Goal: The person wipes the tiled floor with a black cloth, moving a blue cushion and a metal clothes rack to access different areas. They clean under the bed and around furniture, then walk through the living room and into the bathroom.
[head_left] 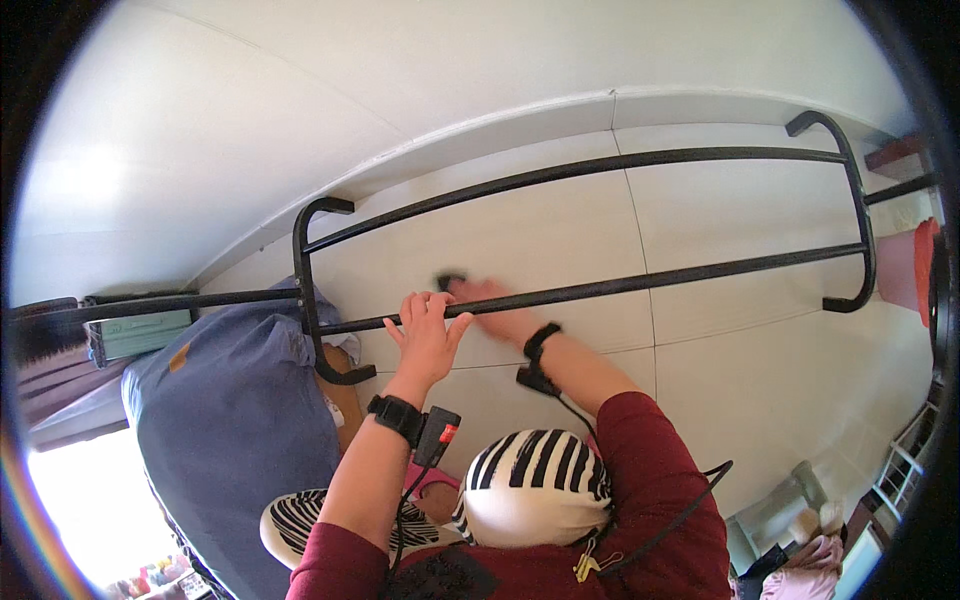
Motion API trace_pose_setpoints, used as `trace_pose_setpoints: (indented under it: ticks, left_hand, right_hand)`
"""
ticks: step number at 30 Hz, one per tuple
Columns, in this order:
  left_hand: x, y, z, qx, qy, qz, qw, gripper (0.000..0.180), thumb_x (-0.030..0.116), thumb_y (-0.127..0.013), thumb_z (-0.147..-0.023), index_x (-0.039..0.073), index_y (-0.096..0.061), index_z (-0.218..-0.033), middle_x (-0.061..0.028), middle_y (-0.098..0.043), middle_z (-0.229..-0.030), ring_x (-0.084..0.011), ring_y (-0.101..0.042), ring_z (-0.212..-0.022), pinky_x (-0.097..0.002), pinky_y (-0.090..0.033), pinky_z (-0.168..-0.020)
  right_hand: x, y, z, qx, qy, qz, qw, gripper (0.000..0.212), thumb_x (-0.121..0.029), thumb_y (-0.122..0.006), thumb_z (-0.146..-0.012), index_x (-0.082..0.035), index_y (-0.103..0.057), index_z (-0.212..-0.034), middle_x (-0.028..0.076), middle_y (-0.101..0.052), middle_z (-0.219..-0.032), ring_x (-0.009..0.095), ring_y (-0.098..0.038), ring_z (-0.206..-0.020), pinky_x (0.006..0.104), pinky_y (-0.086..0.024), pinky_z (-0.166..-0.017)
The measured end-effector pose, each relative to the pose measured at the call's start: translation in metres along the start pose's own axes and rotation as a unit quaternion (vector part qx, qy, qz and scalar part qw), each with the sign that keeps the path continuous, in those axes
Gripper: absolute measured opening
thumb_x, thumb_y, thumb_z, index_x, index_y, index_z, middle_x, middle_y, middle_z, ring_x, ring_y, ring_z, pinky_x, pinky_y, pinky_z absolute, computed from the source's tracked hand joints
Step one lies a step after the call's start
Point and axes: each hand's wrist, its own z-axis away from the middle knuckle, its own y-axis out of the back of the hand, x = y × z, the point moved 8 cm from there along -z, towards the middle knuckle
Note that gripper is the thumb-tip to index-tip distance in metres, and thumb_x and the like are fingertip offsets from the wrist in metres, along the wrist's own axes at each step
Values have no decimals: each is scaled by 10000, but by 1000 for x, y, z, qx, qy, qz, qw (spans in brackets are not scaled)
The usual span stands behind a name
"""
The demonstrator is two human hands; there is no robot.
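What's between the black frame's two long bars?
Head view: mostly bare pale tile between far bar and near bar; toward the left, left fingertips, right hand and a blurred dark item show there.

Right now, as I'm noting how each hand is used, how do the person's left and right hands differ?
The left hand lies on the nearer black bar; the right hand is partly behind that bar in this view.
The left hand looks sharp, its fingers spread; the right hand is blurred.
The left hand shows no loose object; the right hand has a small dark object at its fingers.
Both are bare, with black straps at the wrists.
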Motion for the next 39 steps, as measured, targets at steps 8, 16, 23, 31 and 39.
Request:
trace_pose_setpoints:
  ticks: [8, 16, 23, 31, 39]
  left_hand:
    - [-24, 5, 6, -35, 5, 2, 999, 366, 383, -601, -824, 158, -526, -1103, -64, -440, -1230, -287, -311, -1244, -691, -133, -960]
    - [38, 20, 2, 2, -188, 81, 979, 410, 281, -602, -811, 121, -487, -1171, -109, -416, -1266, -323, -330, -1233, -614, -175, -999]
    - [148, -18, 4, -63, -246, -9, 967, 547, 201, -588, -822, 125, -349, -1309, -132, -357, -1327, -346, -265, -1277, -591, -172, -1018]
    - [166, -14, 4, -145, -269, 29, 952, 506, 217, -564, -843, 133, -360, -1299, -111, -359, -1331, -346, -242, -1292, -572, -179, -1021]
    - [163, -16, -1, -208, -255, 54, 943, 499, 204, -560, -837, 132, -376, -1295, -105, -334, -1362, -341, -225, -1300, -530, -151, -1038]
  right_hand:
    - [186, 203, 169, 284, -314, 192, 886, 368, -227, -449, -911, -34, -486, -1222, 199, -502, -1233, 354, -470, -1123, 419, -370, -943]
    - [148, 287, 356, 511, -464, 69, 720, 346, -228, -453, -909, -11, -482, -1176, 174, -529, -1142, 308, -479, -1064, 402, -380, -899]
    - [64, 107, 73, 38, 127, 234, 963, 338, -202, -480, -831, -151, -538, -1160, 38, -478, -1274, 266, -457, -1146, 407, -407, -894]
    - [216, 265, 36, 277, -190, 231, 913, 298, -263, -516, -829, -152, -584, -1096, 109, -547, -1076, 318, -524, -966, 449, -442, -785]
    - [293, 385, 187, 323, -463, 326, 758, 386, -184, -460, -849, -88, -501, -1220, 128, -465, -1265, 315, -479, -1083, 424, -441, -822]
